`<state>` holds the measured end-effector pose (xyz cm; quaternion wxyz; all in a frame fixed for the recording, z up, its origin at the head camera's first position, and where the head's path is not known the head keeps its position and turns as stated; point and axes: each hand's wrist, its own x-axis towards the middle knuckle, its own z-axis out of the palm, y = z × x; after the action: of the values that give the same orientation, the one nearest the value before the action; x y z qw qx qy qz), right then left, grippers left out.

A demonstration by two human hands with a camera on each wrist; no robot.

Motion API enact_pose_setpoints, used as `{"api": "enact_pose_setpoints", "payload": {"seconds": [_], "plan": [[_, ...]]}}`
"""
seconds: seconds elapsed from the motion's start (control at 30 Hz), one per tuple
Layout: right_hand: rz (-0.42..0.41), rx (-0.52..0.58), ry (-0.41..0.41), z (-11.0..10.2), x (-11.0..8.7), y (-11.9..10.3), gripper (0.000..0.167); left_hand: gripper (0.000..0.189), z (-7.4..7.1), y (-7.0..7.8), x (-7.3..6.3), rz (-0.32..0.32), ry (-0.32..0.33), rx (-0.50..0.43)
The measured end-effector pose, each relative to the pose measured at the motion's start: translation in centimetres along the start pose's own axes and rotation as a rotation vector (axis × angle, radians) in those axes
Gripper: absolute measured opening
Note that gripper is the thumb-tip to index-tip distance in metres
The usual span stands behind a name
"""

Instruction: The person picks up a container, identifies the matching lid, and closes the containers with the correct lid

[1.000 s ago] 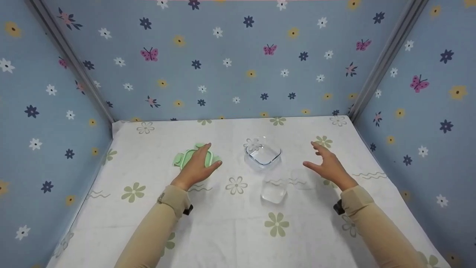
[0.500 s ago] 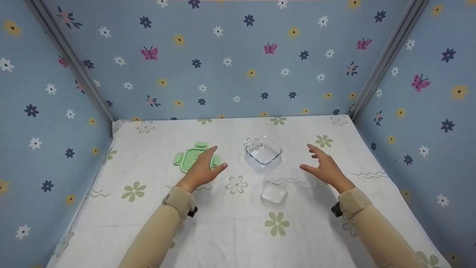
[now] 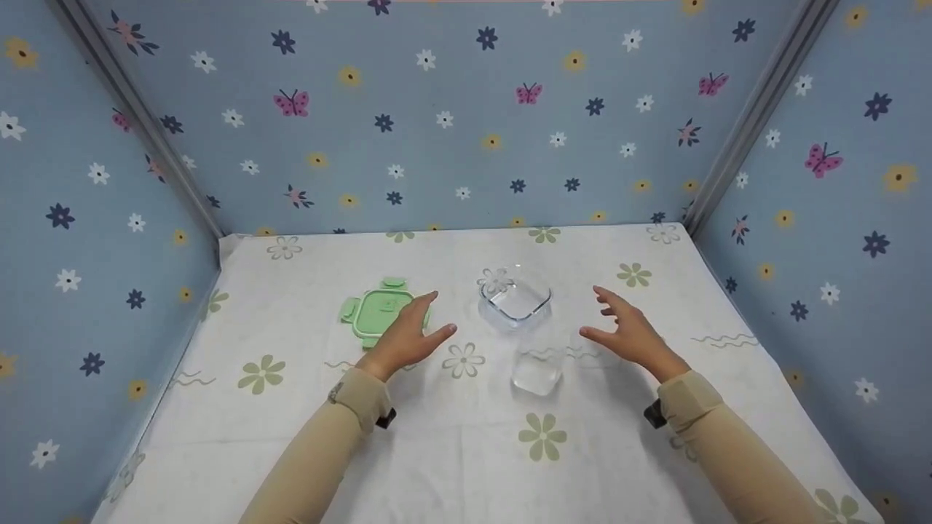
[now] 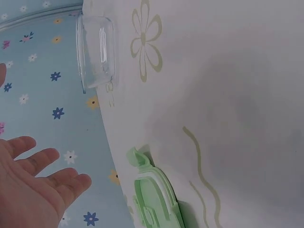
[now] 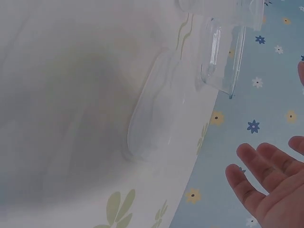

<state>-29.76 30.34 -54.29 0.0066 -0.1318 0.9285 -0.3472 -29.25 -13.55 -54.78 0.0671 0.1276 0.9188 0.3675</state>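
My left hand (image 3: 408, 335) is held over the near right side of a green clip-on lid (image 3: 370, 314), covering part of it, fingers extended and thumb apart. To the right of that hand sits a square glass food container (image 3: 518, 318). My right hand (image 3: 632, 336) hovers on the container's other side, fingers loosely spread, holding nothing. Nearer to me, between the forearms, is a small clear tub (image 3: 536, 377). In the right wrist view a flat transparent piece with rounded corners (image 5: 156, 109) lies on the cloth. The left wrist view shows the lid's raised clip (image 4: 137, 157).
A white cloth with green flowers (image 3: 451, 407) covers the table. Blue patterned panels (image 3: 466, 109) enclose the back and both sides, joined by grey corner posts (image 3: 757, 109).
Both hands have drifted inward and slightly toward me. More of the green lid shows as the left hand slides right. The lid, container and tub stay put.
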Motion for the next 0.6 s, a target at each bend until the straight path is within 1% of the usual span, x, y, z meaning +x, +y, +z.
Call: {"api": "enact_pose_setpoints", "payload": {"seconds": [0.3,0.43,0.6], "plan": [[-0.041,-0.004,-0.002,0.6,-0.2,-0.4,0.088,0.09,0.7,0.5,0.0,-0.011,-0.015,-0.01],[-0.044,0.01,-0.01,0.7,-0.3,-0.8,0.088,0.09,1.1,0.7,0.0,-0.013,-0.017,-0.023],[-0.038,0.029,-0.018,0.7,-0.3,-1.2,0.086,0.091,1.4,1.1,0.1,0.001,-0.015,-0.042]]}}
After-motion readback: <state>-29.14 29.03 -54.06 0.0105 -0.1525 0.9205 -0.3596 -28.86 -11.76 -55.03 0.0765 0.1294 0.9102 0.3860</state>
